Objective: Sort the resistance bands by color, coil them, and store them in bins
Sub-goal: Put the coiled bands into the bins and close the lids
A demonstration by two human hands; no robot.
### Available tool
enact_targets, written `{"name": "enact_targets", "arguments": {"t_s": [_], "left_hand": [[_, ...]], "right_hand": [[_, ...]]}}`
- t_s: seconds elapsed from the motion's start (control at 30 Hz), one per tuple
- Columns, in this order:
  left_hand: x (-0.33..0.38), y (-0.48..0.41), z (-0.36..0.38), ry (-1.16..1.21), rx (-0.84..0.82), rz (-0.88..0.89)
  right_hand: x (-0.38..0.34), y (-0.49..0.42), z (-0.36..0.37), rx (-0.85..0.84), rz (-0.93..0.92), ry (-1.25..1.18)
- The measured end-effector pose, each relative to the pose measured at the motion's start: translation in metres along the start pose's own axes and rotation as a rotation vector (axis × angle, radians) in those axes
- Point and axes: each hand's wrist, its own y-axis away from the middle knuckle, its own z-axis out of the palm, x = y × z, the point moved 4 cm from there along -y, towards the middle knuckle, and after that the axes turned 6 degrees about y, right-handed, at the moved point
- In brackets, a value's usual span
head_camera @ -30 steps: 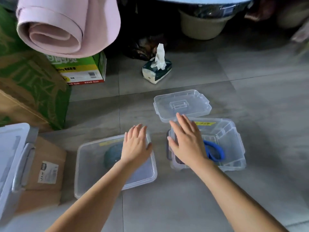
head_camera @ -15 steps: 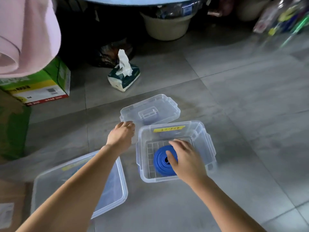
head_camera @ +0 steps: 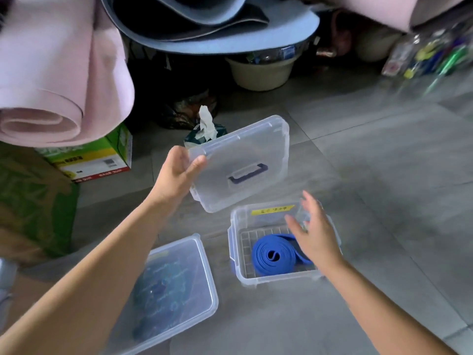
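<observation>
A coiled blue resistance band (head_camera: pixel 271 257) lies in an open clear bin (head_camera: pixel 236 252) with a yellow label on its far wall. My left hand (head_camera: pixel 179 172) grips the left edge of the bin's clear lid (head_camera: pixel 245 149), holding it tilted in the air above and behind the bin. My right hand (head_camera: pixel 312 234) hovers over the bin's right side with fingers spread, holding nothing. To the left on the floor sits a second clear bin (head_camera: pixel 179 290), lid on, with something dark bluish inside.
A tissue pack (head_camera: pixel 204 129) stands behind the lifted lid. Rolled pink mats (head_camera: pixel 58 80) and a green carton (head_camera: pixel 102 160) crowd the left; a blue mat and a beige tub (head_camera: pixel 261 75) sit at the back. Grey tiled floor stretches to the right.
My left hand has picked the lid up off the floor and raised it. My right hand has lifted off the blue coil and now hovers higher over the bin.
</observation>
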Motion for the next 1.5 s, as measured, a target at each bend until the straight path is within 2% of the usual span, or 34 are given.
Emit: {"name": "enact_targets", "arguments": {"t_s": [0.1, 0.3, 0.43, 0.5, 0.6, 0.67, 0.7, 0.8, 0.83, 0.97, 1.03, 1.17, 1.23, 1.3, 1.37, 1.43, 1.5], "left_hand": [[0.026, 0.006, 0.001, 0.161, -0.069, -0.021], [0.032, 0.020, 0.021, 0.419, -0.178, -0.296], [0.002, 0.044, 0.041, 0.506, -0.037, -0.383], [-0.023, 0.065, 0.051, 0.398, 0.020, -0.447], [-0.060, 0.100, 0.069, 0.131, -0.020, -0.495], [-0.075, 0.112, 0.081, 0.011, -0.056, -0.487], [-0.081, 0.115, 0.083, -0.042, -0.052, -0.507], [-0.094, 0.119, 0.083, -0.159, -0.003, -0.613], [-0.098, 0.119, 0.084, -0.170, -0.008, -0.628], [-0.103, 0.117, 0.091, -0.195, -0.061, -0.623], [-0.106, 0.115, 0.092, -0.197, -0.054, -0.611], [-0.111, 0.115, 0.087, -0.394, 0.006, -0.576], [-0.119, 0.121, 0.087, -0.244, 0.011, -0.730], [-0.125, 0.133, 0.090, -0.013, 0.020, -0.979], [-0.127, 0.140, 0.092, 0.183, 0.076, -1.085], [-0.127, 0.137, 0.091, 0.203, 0.161, -1.008], [-0.123, 0.133, 0.086, 0.046, 0.209, -0.849]], "right_hand": [[-0.007, -0.022, -0.035, 0.148, 0.060, -0.178], [-0.009, -0.039, -0.065, 0.113, 0.106, -0.437], [0.024, -0.014, -0.052, 0.217, 0.321, -0.543], [0.042, 0.000, -0.047, 0.223, 0.409, -0.566], [0.057, 0.012, -0.041, 0.161, 0.494, -0.462], [0.053, 0.018, -0.041, 0.134, 0.476, -0.321], [0.051, 0.020, -0.042, 0.125, 0.439, -0.207], [0.049, 0.027, -0.046, 0.105, 0.351, 0.329], [0.051, 0.029, -0.046, 0.096, 0.351, 0.387], [0.061, 0.026, -0.042, 0.001, 0.412, 0.157], [0.066, 0.025, -0.038, -0.062, 0.445, 0.125], [0.077, 0.027, -0.030, -0.123, 0.584, -0.032], [0.078, 0.026, -0.030, -0.088, 0.621, -0.058], [0.080, 0.025, -0.031, -0.050, 0.610, -0.003], [0.084, 0.026, -0.028, -0.070, 0.673, -0.061], [0.091, 0.029, -0.026, -0.084, 0.749, -0.190], [0.092, 0.029, -0.028, -0.036, 0.715, -0.179]]}}
